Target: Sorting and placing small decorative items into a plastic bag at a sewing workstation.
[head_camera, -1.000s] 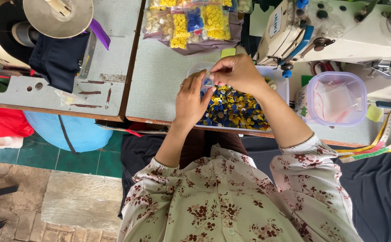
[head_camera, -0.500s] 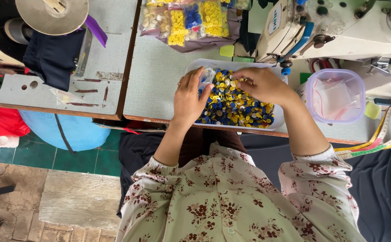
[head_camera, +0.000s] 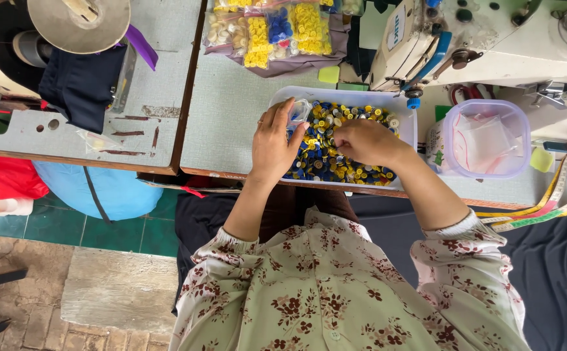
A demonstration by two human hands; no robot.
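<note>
1. My left hand [head_camera: 276, 144] pinches a small clear bag [head_camera: 298, 112] open at the left end of the white tray [head_camera: 335, 95], so buttons drop straight in.
2. My right hand [head_camera: 365, 142] is curled down into the tray's blue and yellow buttons [head_camera: 319, 159], picking; can't tell what it's got.
3. Tray sits at the grey desk's [head_camera: 231, 117] near edge; sewing machine [head_camera: 491, 39] behind it, green floor tiles [head_camera: 134, 227] below.

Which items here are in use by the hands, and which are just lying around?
In use:
left hand holding small clear bag
right hand in buttons
white tray

Lying about:
bagged buttons
lidded clear tub
sewing machine
tape measure
dark cloth
</note>
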